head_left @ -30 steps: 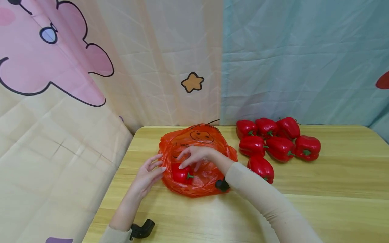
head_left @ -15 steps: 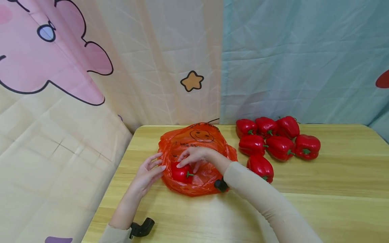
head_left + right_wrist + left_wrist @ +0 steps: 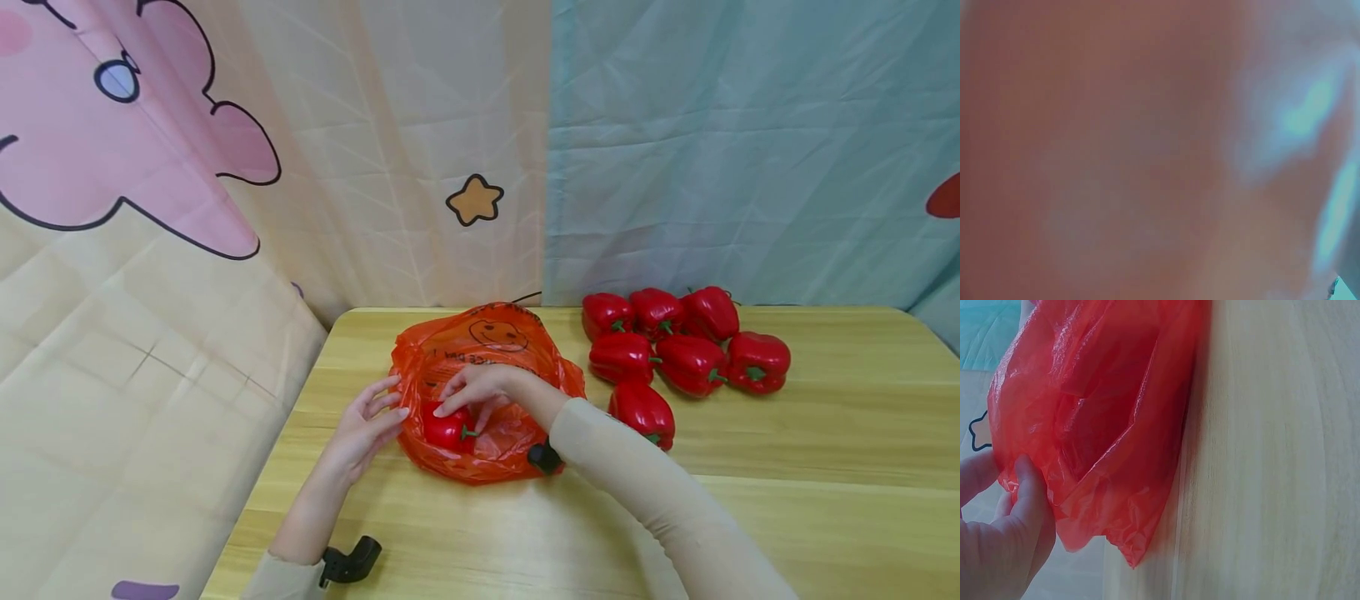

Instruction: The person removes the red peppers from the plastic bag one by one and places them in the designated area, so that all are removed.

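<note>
A red plastic bag (image 3: 495,333) with black print lies with its mouth spread on the wooden table. Its left edge is pinched by my left hand (image 3: 362,429), thumb on one side and fingers on the other, as the left wrist view shows on the bag (image 3: 1097,437). Inside the bag, my right hand (image 3: 480,387) grips a red bell pepper (image 3: 446,429) from above, its green stem facing right. Some of the right fingers are hidden behind the pepper. The right wrist view is filled by blurred red plastic (image 3: 1116,150).
Several more red bell peppers (image 3: 692,367) sit grouped at the back right of the table (image 3: 825,450). The nearest pepper (image 3: 642,415) lies beside the right forearm. A printed curtain (image 3: 637,167) hangs behind the table and along its left side.
My right hand has shifted slightly left and closed its fingers onto the pepper in the bag. The left hand stays at the bag's edge, and the other peppers have not moved.
</note>
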Tool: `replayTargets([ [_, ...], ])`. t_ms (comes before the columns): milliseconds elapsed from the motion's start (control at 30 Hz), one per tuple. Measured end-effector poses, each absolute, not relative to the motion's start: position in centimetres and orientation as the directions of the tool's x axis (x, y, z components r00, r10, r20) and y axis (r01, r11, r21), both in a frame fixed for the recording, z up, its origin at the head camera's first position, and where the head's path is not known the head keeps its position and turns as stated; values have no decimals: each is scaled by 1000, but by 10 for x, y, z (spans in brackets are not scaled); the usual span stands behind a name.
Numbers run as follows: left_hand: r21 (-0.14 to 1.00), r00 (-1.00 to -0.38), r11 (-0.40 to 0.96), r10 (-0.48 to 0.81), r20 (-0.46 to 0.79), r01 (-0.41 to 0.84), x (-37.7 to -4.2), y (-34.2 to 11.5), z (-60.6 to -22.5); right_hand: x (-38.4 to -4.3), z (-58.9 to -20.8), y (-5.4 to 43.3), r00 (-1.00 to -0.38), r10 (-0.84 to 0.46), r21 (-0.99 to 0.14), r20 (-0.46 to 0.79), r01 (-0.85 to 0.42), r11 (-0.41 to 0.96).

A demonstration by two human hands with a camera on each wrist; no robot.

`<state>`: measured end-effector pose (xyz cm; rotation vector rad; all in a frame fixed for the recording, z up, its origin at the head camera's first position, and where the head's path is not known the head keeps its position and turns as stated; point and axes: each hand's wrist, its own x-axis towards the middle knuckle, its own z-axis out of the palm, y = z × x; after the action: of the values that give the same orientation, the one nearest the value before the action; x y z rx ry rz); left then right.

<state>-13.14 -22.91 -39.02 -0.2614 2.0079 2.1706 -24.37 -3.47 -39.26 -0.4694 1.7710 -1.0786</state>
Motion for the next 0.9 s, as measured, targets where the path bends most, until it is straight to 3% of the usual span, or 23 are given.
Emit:
replayTargets([
  [233,968,-970,-69,10,-243,-243,-131,-230,-390,-244,-393,-32,-443,-706,-825,-552,173,537],
  [900,970,-974,-93,-3,-228,-227,-129,-231,-391,-252,-382,-12,-490,-692,-840,-529,186,510],
])
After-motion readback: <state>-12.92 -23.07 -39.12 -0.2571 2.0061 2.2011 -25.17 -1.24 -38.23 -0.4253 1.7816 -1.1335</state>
